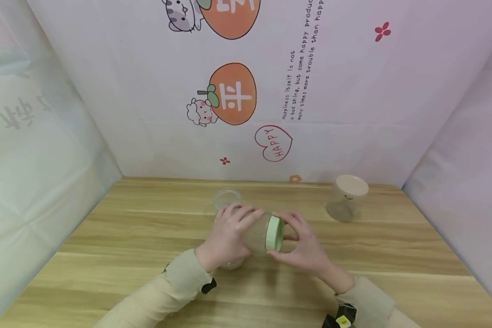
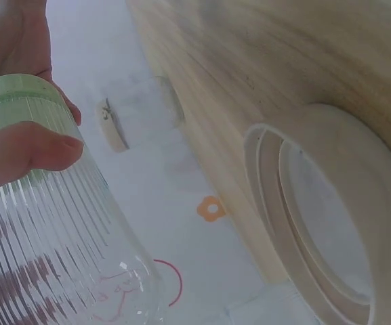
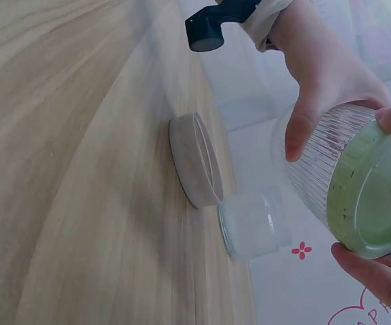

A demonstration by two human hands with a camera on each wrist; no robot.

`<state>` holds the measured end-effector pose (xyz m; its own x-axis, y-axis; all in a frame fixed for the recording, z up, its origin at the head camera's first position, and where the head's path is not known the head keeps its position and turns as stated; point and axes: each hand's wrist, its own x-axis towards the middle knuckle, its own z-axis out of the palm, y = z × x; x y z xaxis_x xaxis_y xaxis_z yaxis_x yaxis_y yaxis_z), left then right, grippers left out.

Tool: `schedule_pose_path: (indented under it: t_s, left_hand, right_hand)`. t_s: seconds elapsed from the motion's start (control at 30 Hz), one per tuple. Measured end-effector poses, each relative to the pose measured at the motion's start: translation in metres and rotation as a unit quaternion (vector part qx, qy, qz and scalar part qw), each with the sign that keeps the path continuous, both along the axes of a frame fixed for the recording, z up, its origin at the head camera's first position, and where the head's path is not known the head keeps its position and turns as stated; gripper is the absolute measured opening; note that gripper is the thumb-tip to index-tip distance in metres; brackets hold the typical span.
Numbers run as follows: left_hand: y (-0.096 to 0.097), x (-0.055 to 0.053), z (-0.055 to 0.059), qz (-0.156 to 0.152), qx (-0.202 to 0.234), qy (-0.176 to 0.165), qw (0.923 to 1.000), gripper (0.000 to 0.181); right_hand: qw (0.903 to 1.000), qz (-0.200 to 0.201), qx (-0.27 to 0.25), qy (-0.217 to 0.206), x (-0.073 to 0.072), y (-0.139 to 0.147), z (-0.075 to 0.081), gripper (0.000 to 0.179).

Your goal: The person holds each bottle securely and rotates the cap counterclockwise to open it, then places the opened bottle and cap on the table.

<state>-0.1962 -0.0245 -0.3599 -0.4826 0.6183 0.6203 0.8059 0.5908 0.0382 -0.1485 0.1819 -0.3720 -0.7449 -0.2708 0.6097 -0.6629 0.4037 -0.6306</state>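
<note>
A clear ribbed jar (image 1: 256, 236) lies tilted on its side in the air, its light green lid (image 1: 275, 233) facing right. My left hand (image 1: 228, 230) grips the jar round its body. With thumb and fingers at the rim, my right hand (image 1: 306, 249) holds the green lid, which sits on the jar's mouth. Just behind my left hand stands a clear glass jar (image 3: 251, 225), without a lid on top. On the table beneath the held jar lies a beige ring-shaped lid (image 3: 194, 159), mostly hidden by my left hand in the head view.
At the back right stands another clear jar (image 1: 346, 200) with a beige lid on it. The wooden table (image 1: 352, 269) meets a printed white cloth (image 1: 336, 91) at its back edge, and white cloth hangs along both sides.
</note>
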Motion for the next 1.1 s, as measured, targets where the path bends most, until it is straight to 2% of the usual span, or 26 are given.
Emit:
schedule_pose_path:
  t_s: [0.27,0.37,0.43,0.53,0.63,0.7,0.8,0.87,0.97,1.07,1.1]
  left_hand:
    - [0.006,-0.003,-0.004,0.005,0.004,0.009,0.9999,0.092]
    - [0.006,-0.004,-0.003,0.004,0.01,0.016,0.9998,0.091]
    - [0.006,-0.005,-0.002,0.002,0.013,0.008,0.9999,0.092]
    - [0.003,-0.007,-0.001,-0.014,0.005,-0.04,0.9991,0.09]
    - [0.0,-0.008,-0.003,-0.033,-0.011,-0.103,0.994,0.088]
    - [-0.002,-0.008,-0.005,-0.037,-0.02,-0.129,0.9908,0.089]
    - [-0.004,-0.008,-0.005,-0.031,-0.02,-0.135,0.9901,0.09]
    - [-0.005,-0.009,-0.004,-0.021,-0.018,-0.129,0.9913,0.091]
    - [-0.008,-0.009,-0.001,-0.011,-0.011,-0.121,0.9925,0.092]
    - [-0.009,-0.009,0.001,-0.001,-0.006,-0.111,0.9938,0.094]
    - [-0.01,-0.009,0.001,0.001,-0.004,-0.108,0.9942,0.094]
  right_hand:
    - [1.0,0.001,0.009,0.003,-0.004,0.006,-0.005,0.077]
    - [0.9995,0.004,0.021,0.021,-0.006,0.007,-0.004,0.077]
    - [0.9977,0.003,0.046,0.05,-0.009,0.008,-0.002,0.078]
    - [0.9842,0.002,0.121,0.13,-0.012,0.01,0.001,0.08]
    - [0.9607,0.015,0.183,0.208,-0.013,0.011,0.002,0.082]
    - [0.9529,0.034,0.195,0.23,-0.014,0.011,0.003,0.082]
    - [0.9518,0.044,0.2,0.228,-0.015,0.01,0.003,0.083]
    - [0.9546,0.038,0.206,0.212,-0.016,0.01,0.002,0.086]
    - [0.9686,0.028,0.202,0.143,-0.017,0.009,0.002,0.097]
    - [0.9883,0.026,0.15,0.007,-0.016,0.009,0.003,0.104]
    - [0.9912,0.024,0.122,-0.046,-0.015,0.008,0.004,0.101]
